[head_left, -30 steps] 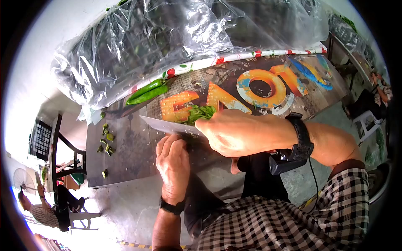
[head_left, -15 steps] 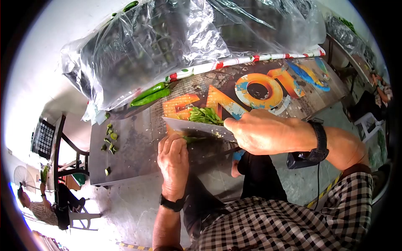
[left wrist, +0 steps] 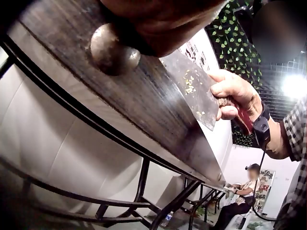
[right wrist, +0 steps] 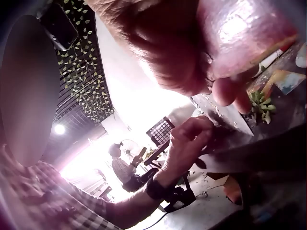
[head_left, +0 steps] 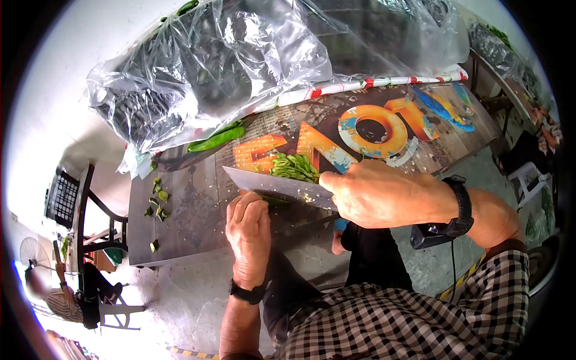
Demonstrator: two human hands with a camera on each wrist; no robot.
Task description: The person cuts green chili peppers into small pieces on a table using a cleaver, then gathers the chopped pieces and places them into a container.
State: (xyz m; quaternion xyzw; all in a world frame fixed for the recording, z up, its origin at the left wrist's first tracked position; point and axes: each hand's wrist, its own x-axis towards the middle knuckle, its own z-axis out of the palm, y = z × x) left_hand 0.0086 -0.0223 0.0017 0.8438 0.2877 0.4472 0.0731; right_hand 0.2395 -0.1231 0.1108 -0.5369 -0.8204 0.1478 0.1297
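Note:
My right hand (head_left: 387, 195) grips a cleaver (head_left: 279, 186); its reddish handle (left wrist: 242, 120) shows in the left wrist view. Small pale bits stick to the broad blade. Close on the near side of the blade, my left hand (head_left: 248, 222) rests with bent fingers on a green chili pepper (head_left: 274, 201), which is mostly hidden by the hand and blade. Behind the blade lies a heap of sliced green pepper (head_left: 294, 166) on the table (head_left: 192, 222). The left hand's knuckles are right at the blade.
Whole green chili peppers (head_left: 217, 140) lie at the edge of a large clear plastic sheet (head_left: 240, 60) along the table's far side. Several cut-off stem ends (head_left: 159, 195) are scattered at the left. Another person (head_left: 63, 300) sits beyond the table's left end.
Over the second the cleaver and right hand have shifted rightward, then slightly back left. The left hand stays at the pepper. The plastic sheet's folds have changed shape.

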